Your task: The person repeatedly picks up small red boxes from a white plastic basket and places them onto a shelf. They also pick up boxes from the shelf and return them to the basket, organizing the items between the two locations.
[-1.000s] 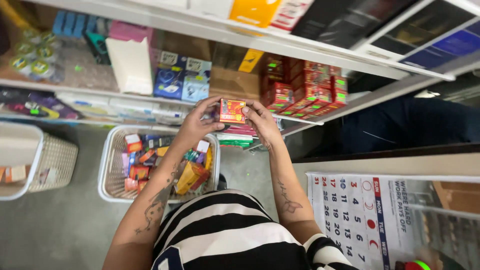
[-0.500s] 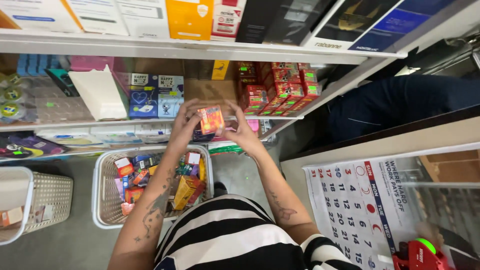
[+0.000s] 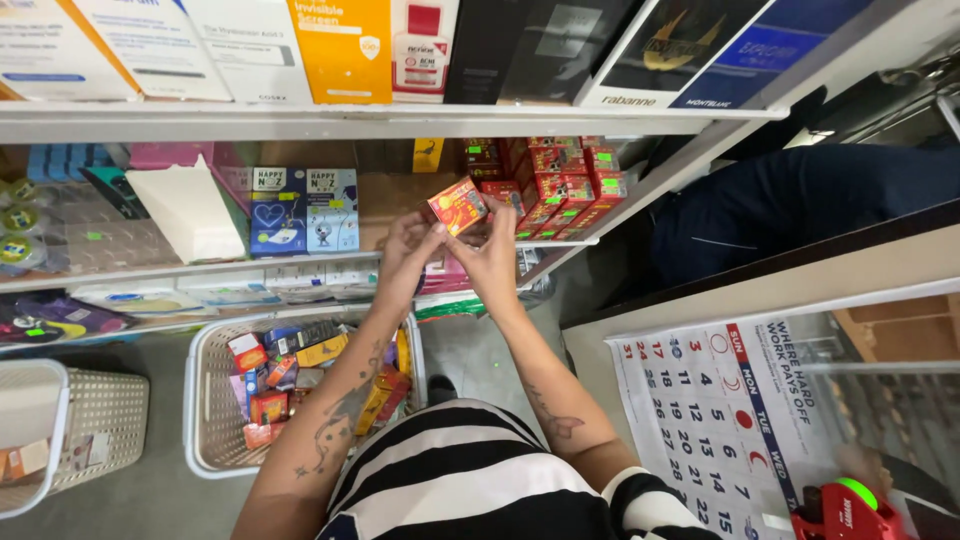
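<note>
**Red box up at the stack, both hands on it**

Change since a second ago: the box [image 3: 458,205] has tipped. It sat roughly square between the fingers in front of the shelf; now it's tilted, held just left of the stack [image 3: 545,185] of matching red boxes. View also swung upward (more of the top shelf row visible), so part of the apparent shift is head motion. My read: the box is being turned and lined up with the stack, not yet resting on the shelf.

Hands: left hand [image 3: 405,255] and right hand [image 3: 492,262] are close together below the box, fingertips pinching its lower edges. Neither is spread flat.

Orientation: long axis runs lower-left to upper-right, printed face angled toward the camera, right end pointing at the stack.

Below the stack, on the floor: white basket [image 3: 205,400] of mixed small packs. Right of it, a calendar [image 3: 740,420].
</note>
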